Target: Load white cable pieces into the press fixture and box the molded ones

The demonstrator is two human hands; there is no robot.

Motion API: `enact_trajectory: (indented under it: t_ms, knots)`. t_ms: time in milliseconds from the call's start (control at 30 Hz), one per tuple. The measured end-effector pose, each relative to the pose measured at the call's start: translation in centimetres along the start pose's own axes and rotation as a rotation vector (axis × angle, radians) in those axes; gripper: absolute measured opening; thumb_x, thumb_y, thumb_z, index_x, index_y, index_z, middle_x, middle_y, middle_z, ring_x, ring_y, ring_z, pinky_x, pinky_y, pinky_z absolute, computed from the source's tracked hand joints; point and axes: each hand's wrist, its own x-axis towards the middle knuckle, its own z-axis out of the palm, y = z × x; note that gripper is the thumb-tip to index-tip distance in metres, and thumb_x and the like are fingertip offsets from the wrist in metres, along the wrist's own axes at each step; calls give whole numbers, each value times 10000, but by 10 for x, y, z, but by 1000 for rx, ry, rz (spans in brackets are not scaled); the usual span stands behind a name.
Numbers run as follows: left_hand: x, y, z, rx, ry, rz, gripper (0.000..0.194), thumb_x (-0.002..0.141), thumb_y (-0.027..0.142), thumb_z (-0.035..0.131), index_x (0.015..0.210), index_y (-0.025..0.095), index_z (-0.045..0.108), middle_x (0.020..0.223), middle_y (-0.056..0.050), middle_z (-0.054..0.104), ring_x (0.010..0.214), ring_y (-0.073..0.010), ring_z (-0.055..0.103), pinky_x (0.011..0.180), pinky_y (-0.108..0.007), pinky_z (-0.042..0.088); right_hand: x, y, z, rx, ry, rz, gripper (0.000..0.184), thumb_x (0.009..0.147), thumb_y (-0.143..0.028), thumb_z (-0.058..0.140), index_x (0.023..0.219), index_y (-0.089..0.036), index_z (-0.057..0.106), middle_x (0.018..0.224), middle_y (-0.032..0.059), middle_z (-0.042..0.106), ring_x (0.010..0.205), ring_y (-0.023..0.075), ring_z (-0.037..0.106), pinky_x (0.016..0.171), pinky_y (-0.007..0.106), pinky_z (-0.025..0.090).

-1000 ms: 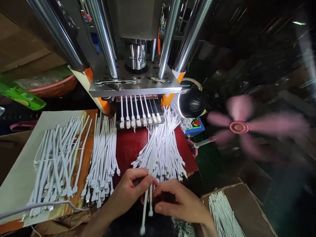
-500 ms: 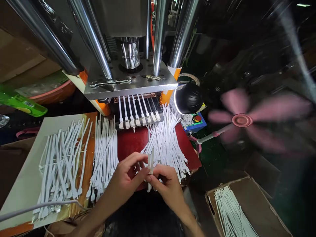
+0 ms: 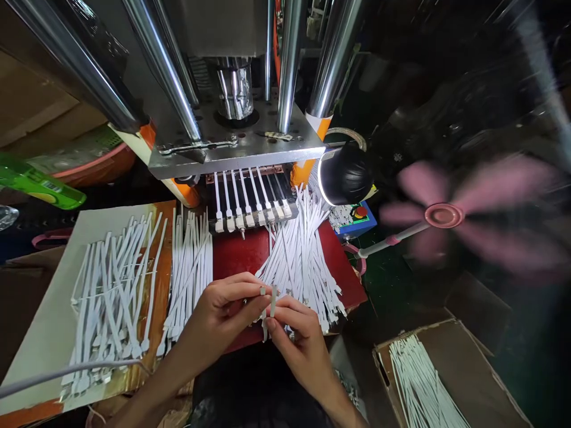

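Observation:
In front of the machine, at the lower middle, my two hands are close together with their fingertips nearly touching. My left hand [image 3: 229,312] is closed in a pinch on a small white cable end [image 3: 263,291]. Thumb and fingers of my right hand [image 3: 303,333] are pressed round a narrow white flat strip [image 3: 273,300], which looks like another cable end and stands upright. The fingers hide most of both pieces. Just beyond my right hand, a large pile of white flat cables [image 3: 303,249] is spread over the red table [image 3: 241,255].
A press with a steel plate [image 3: 250,151] stands ahead; several white cables lie in its mould [image 3: 254,220]. A black lamp [image 3: 348,175] lights it. More cables lie on the left board [image 3: 53,303]. A pink fan [image 3: 444,215] spins at right, above a cardboard box [image 3: 468,356] holding strips.
The two white pieces stood side by side between my fingertips; now they are slightly apart. The left piece has turned and shows its end. My left hand has tilted lower.

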Motion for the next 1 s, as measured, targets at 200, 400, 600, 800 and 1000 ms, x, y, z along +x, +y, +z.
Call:
enact_trajectory:
  t_ms: [200, 400, 600, 800, 1000]
  knots:
    - [-1, -1, -2, 41, 137, 69, 68, 832, 179, 815, 821, 245, 803, 796, 5, 757, 712, -119, 703, 656, -175, 551, 5, 2, 1, 55, 66, -38, 116, 953, -199, 700, 955, -257, 800, 857, 3, 670, 744, 126, 580, 647, 234, 422]
    - [-1, 4, -10, 94, 147, 147, 88, 814, 156, 813, 768, 224, 782, 773, -3, 751, 662, -123, 700, 605, -181, 555, 10, -1, 14, 153, 63, 34, 54, 876, -223, 780, 823, -216, 779, 719, -28, 565, 656, 110, 489, 584, 230, 358]
    - [-5, 7, -10, 171, 187, 162, 113, 815, 144, 800, 746, 223, 759, 777, 4, 750, 668, -124, 708, 600, -180, 550, 17, -8, 15, 164, 17, 97, 124, 874, -245, 764, 760, -197, 772, 692, -26, 525, 630, 109, 449, 571, 239, 328]
    - [13, 7, -18, 250, 195, 88, 189, 862, 237, 763, 686, 210, 701, 705, 23, 698, 638, -113, 645, 609, -204, 501, 5, 0, 27, 85, -13, 137, 86, 880, -193, 710, 802, -189, 745, 701, -30, 512, 665, 119, 480, 612, 241, 348]
    - [91, -8, -40, 403, 292, 85, 230, 871, 378, 729, 739, 190, 713, 649, 29, 650, 591, -122, 552, 576, -247, 414, 21, -21, -16, -45, -428, 158, 246, 964, -378, 685, 816, -190, 740, 765, 6, 643, 681, 133, 557, 612, 240, 393]
